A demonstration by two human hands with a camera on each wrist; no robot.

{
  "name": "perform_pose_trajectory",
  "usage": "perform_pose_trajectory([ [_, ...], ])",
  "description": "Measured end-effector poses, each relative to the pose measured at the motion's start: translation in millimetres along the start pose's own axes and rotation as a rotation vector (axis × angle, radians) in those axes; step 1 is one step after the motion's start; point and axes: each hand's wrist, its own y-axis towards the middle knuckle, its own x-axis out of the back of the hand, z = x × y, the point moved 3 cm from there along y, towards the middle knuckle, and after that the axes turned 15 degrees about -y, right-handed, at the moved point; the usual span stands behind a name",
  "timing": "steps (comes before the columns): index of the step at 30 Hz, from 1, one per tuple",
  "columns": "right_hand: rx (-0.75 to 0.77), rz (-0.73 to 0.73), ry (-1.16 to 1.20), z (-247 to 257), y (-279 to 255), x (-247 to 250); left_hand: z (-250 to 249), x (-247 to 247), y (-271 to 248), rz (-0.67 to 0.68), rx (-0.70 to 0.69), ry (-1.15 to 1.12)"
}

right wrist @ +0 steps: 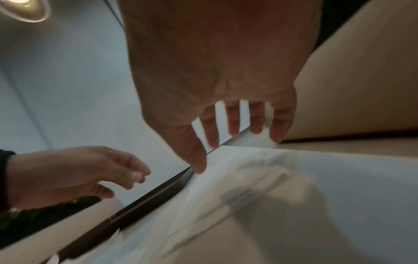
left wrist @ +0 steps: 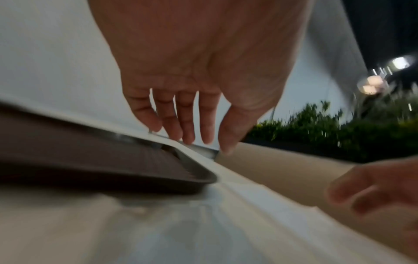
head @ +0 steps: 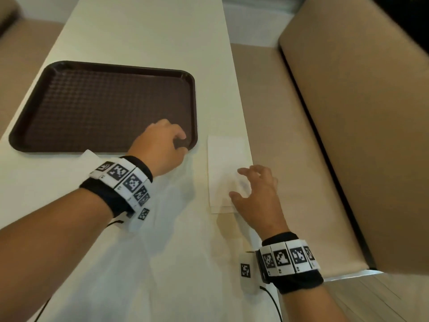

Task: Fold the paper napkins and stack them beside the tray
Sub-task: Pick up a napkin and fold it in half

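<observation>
A dark brown tray [head: 69,73] lies empty on the white table. To its right, near the table's right edge, lies a folded white napkin stack [head: 224,163]. My right hand [head: 253,194] hovers over the stack's near right corner, fingers spread and holding nothing. My left hand [head: 162,147] hangs over the tray's near right corner [left wrist: 199,176] with loosely bent fingers, gripping nothing. A large unfolded white napkin [head: 171,217] is spread on the table under my left forearm; one of its corners [head: 89,154] pokes out by the tray's near rim. In the right wrist view the napkin [right wrist: 226,187] lies beneath my right hand [right wrist: 237,139].
The table [head: 148,38] runs away from me, with its right edge just past the napkin stack. A beige bench seat [head: 290,135] and its backrest [head: 359,112] stand to the right. Plants [left wrist: 328,128] show beyond the far end.
</observation>
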Motion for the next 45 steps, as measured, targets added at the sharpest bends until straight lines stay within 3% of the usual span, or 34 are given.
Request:
perform_pose_trajectory([
  [5, 0.18, 0.152, -0.244, 5, -4, -12, 42, 34, -10, 0.132, 0.042, 0.361],
  [9, 0.184, 0.156, -0.274, 1, -11, -15, 58, 35, -7, 0.154, 0.057, 0.366],
  [20, 0.189, 0.13, -0.212, -3, -11, -17, 58, 37, 14, 0.147, -0.062, 0.441],
  [25, 0.192, 0.132, -0.21, -4, -11, -18, 27, 24, 0, 0.108, -0.166, 0.325],
  [29, 0.201, 0.117, -0.218, -3, -12, -20, -12, -32, -37, 0.432, -0.318, 0.285],
  [31, 0.199, 0.099, -0.211, -3, -11, -21, -19, -56, -48, 0.529, -0.345, 0.298],
  [39, 0.176, 0.04, -0.133, -3, -9, -24, -9, -78, -50, 0.479, -0.235, 0.165],
  [45, 0.221, -0.101, -0.108, -1, -13, -20, -8, -76, -50, 0.477, -0.23, 0.161],
])
